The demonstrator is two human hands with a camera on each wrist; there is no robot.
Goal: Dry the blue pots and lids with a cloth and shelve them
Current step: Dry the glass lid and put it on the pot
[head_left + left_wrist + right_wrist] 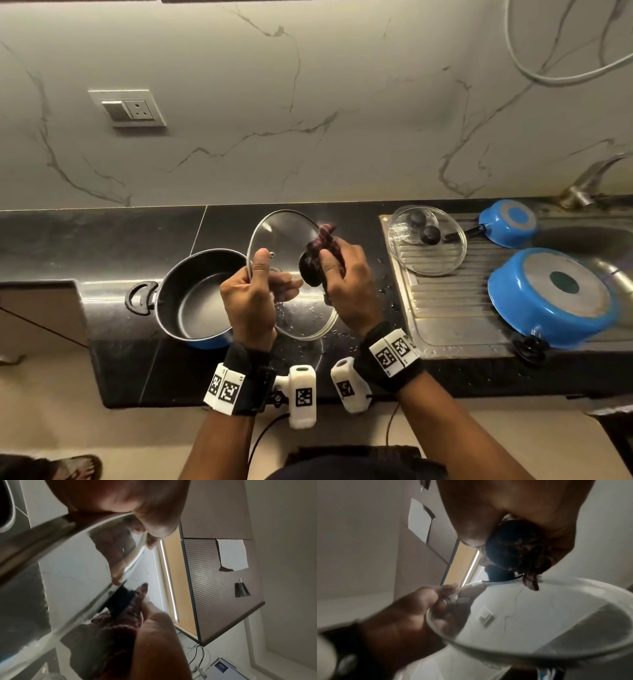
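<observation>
A round glass lid [291,236] with a metal rim is held tilted above the black counter. My left hand [255,287] pinches its left rim, thumb on the near face and fingers behind the glass. My right hand [342,277] grips a dark maroon cloth [327,236] and wraps it round the lid's black knob [308,270]. In the left wrist view the cloth [126,618] sits against the knob [120,601]. In the right wrist view the cloth [518,550] is bunched in my palm above the lid [539,615]. An upright blue pot [195,298] stands left of the lid.
On the steel drainboard [452,308] lie glass lids [428,240], a small overturned blue saucepan [510,222] and a larger overturned blue pot [555,294]. A faucet [589,181] stands at the back right. Water drops dot the counter [102,240]. A wall socket [128,108] sits above.
</observation>
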